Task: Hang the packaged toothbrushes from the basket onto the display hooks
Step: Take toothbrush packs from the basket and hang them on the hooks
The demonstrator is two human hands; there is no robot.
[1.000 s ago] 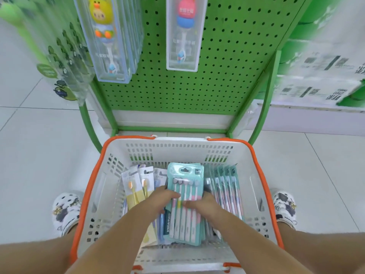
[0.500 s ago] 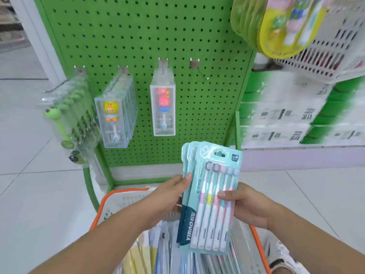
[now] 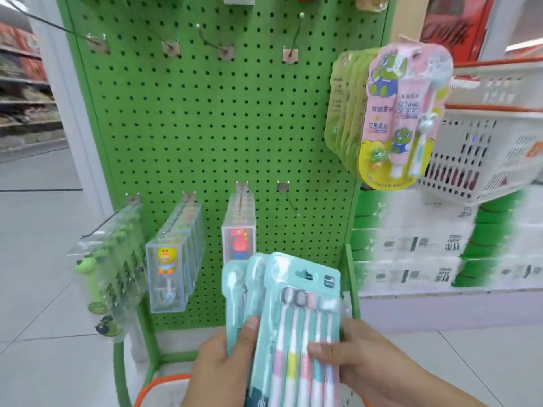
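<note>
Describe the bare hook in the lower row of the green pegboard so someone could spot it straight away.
Find the green pegboard and follow its lower row of hooks rightward, past the duck boxes and the red dinosaur box. The empty hook is last in that row. Nothing hangs from it.

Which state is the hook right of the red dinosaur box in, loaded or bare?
Bare. The hook juts from the green pegboard with nothing on it, while the dinosaur box hangs beside it.
</note>
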